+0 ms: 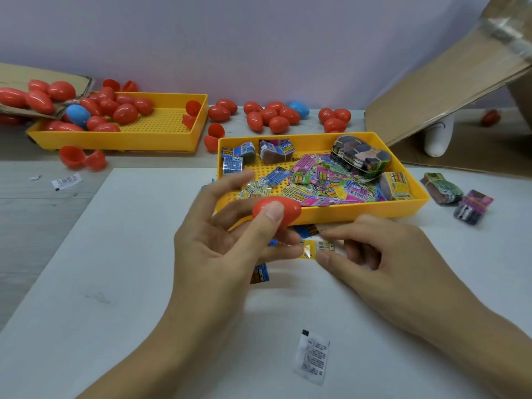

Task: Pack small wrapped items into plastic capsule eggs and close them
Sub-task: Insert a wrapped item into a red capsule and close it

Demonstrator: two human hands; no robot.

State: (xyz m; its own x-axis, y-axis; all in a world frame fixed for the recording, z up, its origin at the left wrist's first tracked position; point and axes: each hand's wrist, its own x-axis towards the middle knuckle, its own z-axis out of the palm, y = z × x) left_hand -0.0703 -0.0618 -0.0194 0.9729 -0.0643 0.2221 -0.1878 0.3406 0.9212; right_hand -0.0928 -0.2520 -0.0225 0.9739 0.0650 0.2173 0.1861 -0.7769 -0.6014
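Hands meet over the white sheet (144, 283) on the desk (43, 226), just in front of the near tray (359, 216). The left hand (218, 254) grips a red egg (277, 210) — thumb pressed on its near side, the other fingers (227, 185) spread behind and under it. Whether the egg is whole or a half I cannot tell. The right hand (388, 254) pinches a small yellow packet (316, 249) between thumb and forefinger, just below the egg and touching the left fingertips. A blue packet (306, 230) shows between the hands, and another blue one (259, 273) lies on the sheet under the left hand.

The near tray holds a loose heap of bright packets (322, 182), several banded stacks (276, 149) along its far wall and a large dark bundle (359, 155) in its right corner. Two more stacks (457, 194) sit on the sheet to the right of it.

A second yellow tray (161, 133) stands far left, with red eggs (123, 110) and one blue egg (77, 115) piled at its left end. More red eggs (273, 116) and another blue one (299, 108) lie on the desk behind the near tray; open halves (82, 158) rest in front of the far tray. A white sachet (312, 357) lies on the sheet near the bottom edge, and a second one (66, 180) on the desk at left. Cardboard (446, 102) leans at the right — a white object (439, 136) stands under it.
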